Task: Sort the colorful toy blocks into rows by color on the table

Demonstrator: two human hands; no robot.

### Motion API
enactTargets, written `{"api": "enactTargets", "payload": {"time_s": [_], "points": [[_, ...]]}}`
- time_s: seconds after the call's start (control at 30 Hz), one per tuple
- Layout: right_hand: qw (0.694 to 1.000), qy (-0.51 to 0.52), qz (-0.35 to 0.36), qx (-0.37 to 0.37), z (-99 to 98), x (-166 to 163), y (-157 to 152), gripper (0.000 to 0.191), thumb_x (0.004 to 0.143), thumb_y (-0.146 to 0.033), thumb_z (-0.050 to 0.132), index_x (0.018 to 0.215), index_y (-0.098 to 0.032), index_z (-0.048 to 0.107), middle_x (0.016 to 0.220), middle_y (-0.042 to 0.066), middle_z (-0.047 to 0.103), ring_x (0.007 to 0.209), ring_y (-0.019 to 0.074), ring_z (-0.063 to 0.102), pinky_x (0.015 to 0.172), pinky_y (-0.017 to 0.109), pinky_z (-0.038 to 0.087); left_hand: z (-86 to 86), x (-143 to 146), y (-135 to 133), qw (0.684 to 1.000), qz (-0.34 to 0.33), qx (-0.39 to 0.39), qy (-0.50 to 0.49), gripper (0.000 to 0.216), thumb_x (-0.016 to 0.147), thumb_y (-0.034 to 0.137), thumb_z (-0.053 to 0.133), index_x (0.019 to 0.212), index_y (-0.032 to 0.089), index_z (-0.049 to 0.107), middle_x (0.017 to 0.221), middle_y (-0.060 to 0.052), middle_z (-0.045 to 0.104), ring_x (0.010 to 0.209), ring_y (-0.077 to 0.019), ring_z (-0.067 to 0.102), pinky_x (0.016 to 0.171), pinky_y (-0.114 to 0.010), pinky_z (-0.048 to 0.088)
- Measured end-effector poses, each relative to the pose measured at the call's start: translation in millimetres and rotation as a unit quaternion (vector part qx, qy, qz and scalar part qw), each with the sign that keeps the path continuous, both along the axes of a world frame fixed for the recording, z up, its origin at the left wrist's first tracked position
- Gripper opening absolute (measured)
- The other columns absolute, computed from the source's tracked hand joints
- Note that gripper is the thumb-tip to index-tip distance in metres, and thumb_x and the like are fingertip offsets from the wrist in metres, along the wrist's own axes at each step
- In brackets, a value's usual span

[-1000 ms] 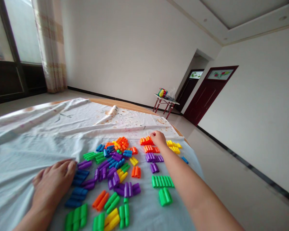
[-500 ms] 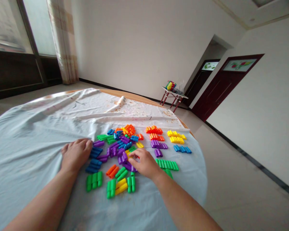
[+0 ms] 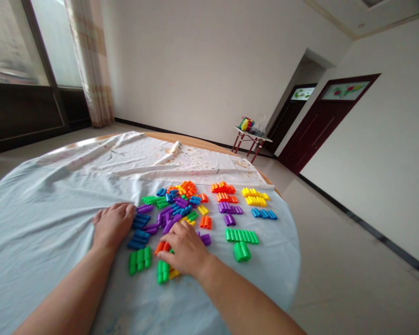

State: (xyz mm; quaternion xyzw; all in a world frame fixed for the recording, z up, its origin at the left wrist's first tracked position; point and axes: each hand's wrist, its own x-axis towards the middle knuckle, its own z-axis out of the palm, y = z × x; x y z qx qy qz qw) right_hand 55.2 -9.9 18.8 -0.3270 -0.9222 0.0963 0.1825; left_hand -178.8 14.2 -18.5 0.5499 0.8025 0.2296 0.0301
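My left hand (image 3: pixel 113 223) lies flat on the pale blue cloth (image 3: pixel 49 223), fingers stretched out, its fingertips touching a stack of blue blocks (image 3: pixel 138 230). My right hand (image 3: pixel 183 249) rests palm down over the near end of a mixed pile of coloured plastic blocks (image 3: pixel 176 207), fingers curled down and together; what is under them is hidden. An orange block (image 3: pixel 161 246) and green blocks (image 3: pixel 162 272) show at its fingertips. To the right lie sorted rows: orange (image 3: pixel 223 188), yellow (image 3: pixel 254 197), purple (image 3: pixel 230 209), blue (image 3: pixel 264 214) and green (image 3: pixel 242 236).
The round table's edge (image 3: pixel 295 260) drops off just right of the sorted rows. A stained white cloth (image 3: pixel 181 160) covers the far half. A small red-legged table (image 3: pixel 251 137) with a colourful toy stands by dark red doors (image 3: pixel 317 121).
My right hand drew back from the far orange row to the mixed pile, then slid left and nearer over it. The left hand stayed flat; the view tilted down.
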Motion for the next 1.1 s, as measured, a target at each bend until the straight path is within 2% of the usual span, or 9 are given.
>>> {"api": "enactTargets", "payload": {"time_s": [0.1,0.2,0.33,0.43,0.53,0.67,0.83,0.97,1.1], "points": [[0.998,-0.049,-0.039,-0.007,0.3,-2,4,0.030,0.078,-0.049,0.060,0.087,-0.022,0.070,0.088,0.007,0.058,0.093,0.0220,0.048,0.085,0.035,0.040,-0.9,-3,1,1.000,-0.001,-0.010,-0.003,0.054,0.086,0.045,0.019,0.103,0.020,0.064,0.122,-0.009,0.059,0.116,-0.0276,0.046,0.100,-0.045,0.026],[0.994,-0.097,-0.055,-0.004,3.5,-3,9,0.036,0.073,-0.053,0.062,0.088,-0.022,0.070,0.090,0.008,0.059,0.093,0.0243,0.049,0.083,0.038,0.041,-3.1,-5,4,1.000,0.004,-0.019,-0.004,0.058,0.085,0.047,0.016,0.107,0.020,0.062,0.125,-0.009,0.057,0.118,-0.0298,0.044,0.100,-0.046,0.025],[0.991,-0.118,-0.055,0.005,3.7,-5,10,0.033,0.072,-0.048,0.063,0.090,-0.021,0.070,0.090,0.008,0.062,0.094,0.0258,0.052,0.082,0.038,0.042,-7.5,-10,8,1.000,0.006,-0.030,0.008,0.059,0.084,0.049,0.014,0.108,0.022,0.060,0.126,-0.007,0.056,0.120,-0.0275,0.043,0.101,-0.043,0.025],[0.995,-0.088,-0.038,-0.016,2.0,-3,8,0.027,0.075,-0.039,0.062,0.094,-0.022,0.069,0.087,0.006,0.065,0.091,0.0235,0.056,0.082,0.035,0.043,-10.7,-13,10,0.999,0.013,-0.046,0.017,0.060,0.084,0.050,0.012,0.109,0.024,0.060,0.127,-0.004,0.055,0.121,-0.0274,0.042,0.101,-0.042,0.026],[0.998,-0.024,-0.019,-0.060,8.5,11,10,0.023,0.076,-0.033,0.061,0.095,-0.022,0.068,0.086,0.004,0.067,0.086,0.0186,0.060,0.079,0.028,0.045,-13.8,-17,11,0.998,0.011,-0.056,0.024,0.063,0.083,0.051,0.010,0.110,0.024,0.059,0.127,-0.005,0.056,0.120,-0.0282,0.044,0.100,-0.042,0.027],[0.989,0.082,-0.039,-0.116,28.6,51,26,0.016,0.080,-0.025,0.057,0.091,-0.020,0.068,0.083,0.001,0.068,0.078,0.0119,0.061,0.070,0.020,0.044,-16.4,-19,12,0.998,0.000,-0.055,0.029,0.065,0.083,0.050,0.007,0.110,0.022,0.059,0.126,-0.006,0.056,0.119,-0.0280,0.045,0.099,-0.042,0.028],[0.980,0.111,-0.076,-0.145,36.8,92,42,0.015,0.081,-0.019,0.055,0.089,-0.019,0.067,0.086,0.001,0.068,0.076,0.0114,0.061,0.070,0.021,0.044,-10.6,-13,10,0.998,0.021,-0.052,0.019,0.063,0.083,0.051,0.011,0.110,0.023,0.060,0.128,-0.006,0.055,0.119,-0.0303,0.044,0.099,-0.043,0.028],[0.986,0.081,-0.062,-0.131,28.0,84,31,0.014,0.080,-0.022,0.058,0.090,-0.018,0.067,0.086,0.002,0.067,0.077,0.0120,0.060,0.072,0.022,0.044,-3.9,-6,6,0.999,0.022,-0.040,0.008,0.060,0.084,0.049,0.013,0.108,0.022,0.061,0.127,-0.006,0.056,0.119,-0.0299,0.043,0.100,-0.044,0.026],[0.995,0.040,-0.027,-0.089,16.8,62,18,0.019,0.077,-0.031,0.063,0.093,-0.020,0.066,0.090,0.003,0.066,0.087,0.0155,0.058,0.083,0.027,0.041,-2.0,-4,4,0.999,0.012,-0.043,0.011,0.059,0.086,0.047,0.013,0.108,0.022,0.061,0.127,-0.006,0.056,0.119,-0.0276,0.044,0.100,-0.043,0.026]]}}
